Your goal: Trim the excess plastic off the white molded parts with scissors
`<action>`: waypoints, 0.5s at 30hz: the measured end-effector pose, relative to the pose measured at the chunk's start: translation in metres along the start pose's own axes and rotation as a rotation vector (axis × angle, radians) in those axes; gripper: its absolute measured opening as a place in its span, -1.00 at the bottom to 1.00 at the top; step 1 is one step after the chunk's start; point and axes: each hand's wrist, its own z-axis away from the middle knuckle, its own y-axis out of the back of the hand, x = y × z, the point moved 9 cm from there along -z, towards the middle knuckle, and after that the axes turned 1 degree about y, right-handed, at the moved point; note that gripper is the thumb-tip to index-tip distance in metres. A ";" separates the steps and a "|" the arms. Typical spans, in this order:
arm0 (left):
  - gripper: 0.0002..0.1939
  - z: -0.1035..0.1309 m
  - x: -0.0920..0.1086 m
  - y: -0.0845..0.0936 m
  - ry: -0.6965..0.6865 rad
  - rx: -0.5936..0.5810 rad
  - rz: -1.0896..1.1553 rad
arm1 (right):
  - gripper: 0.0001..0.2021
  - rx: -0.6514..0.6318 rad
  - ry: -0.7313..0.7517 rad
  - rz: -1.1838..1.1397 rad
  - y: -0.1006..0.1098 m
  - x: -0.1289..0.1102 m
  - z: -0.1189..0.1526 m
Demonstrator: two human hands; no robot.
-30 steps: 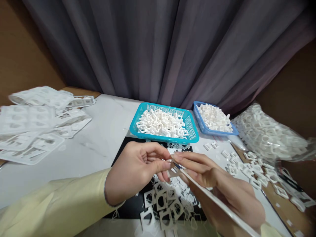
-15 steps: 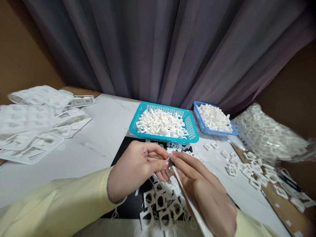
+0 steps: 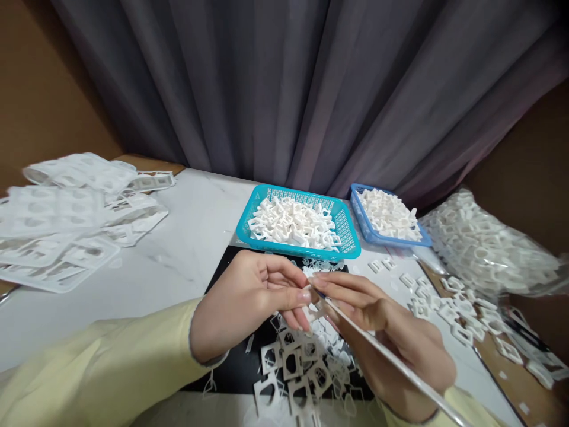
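Note:
My left hand (image 3: 262,296) pinches a small white plastic piece (image 3: 313,312) between thumb and fingers. Closed around a long, thin, white-handled tool (image 3: 400,363) is my right hand (image 3: 382,332). The tool has a dark blue part near its working end, which meets the white piece; the fingers hide its exact tip. Below both hands, a black mat (image 3: 231,362) carries flat white frames with cut-outs (image 3: 292,363) and many thin clear-white scraps (image 3: 342,379).
A teal basket (image 3: 297,252) full of small white pieces stands behind my hands, with a blue basket (image 3: 391,239) of similar pieces to its right. White moulded sheets (image 3: 66,219) lie at left. A clear bag of parts (image 3: 489,243) and loose white frames (image 3: 462,311) are at right.
My right hand has turned and shifted right, and the tool's rear end has swung to the right. The left hand stays nearly in place with the white piece.

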 end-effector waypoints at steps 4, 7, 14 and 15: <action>-0.91 -0.002 -0.006 -0.002 0.060 -0.032 0.040 | -0.87 -0.004 0.052 0.024 0.002 -0.007 0.000; -0.91 -0.003 -0.009 0.001 0.072 -0.026 0.023 | -0.82 -0.057 0.107 0.092 0.000 -0.011 0.001; -0.90 -0.010 -0.017 0.005 0.073 -0.043 -0.053 | -0.76 -0.028 0.142 0.237 -0.009 -0.007 -0.002; -0.91 -0.015 -0.015 0.005 0.060 -0.051 -0.094 | -0.77 0.007 0.139 0.262 -0.006 -0.007 -0.005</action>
